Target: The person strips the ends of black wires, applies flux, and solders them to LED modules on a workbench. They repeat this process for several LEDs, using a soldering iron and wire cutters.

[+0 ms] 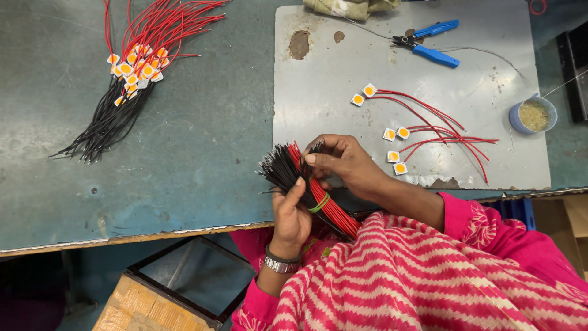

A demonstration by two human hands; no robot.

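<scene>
No labels, signs or screens show. The only package-like thing is a brown cardboard box (pixel 131 306), below the near edge of the table (pixel 184 153), at the bottom left. It is rectangular, seen from above at a slant, with a dark frame around its open top and a grey-blue inside.

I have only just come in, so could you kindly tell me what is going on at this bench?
A person holds a banded bundle of black and red wires in the left hand, while the right hand pinches at the black wire ends. On the grey mat lie six small square chips with red leads and blue-handled pliers. A pile of wired chips lies on the table to the left.
</scene>
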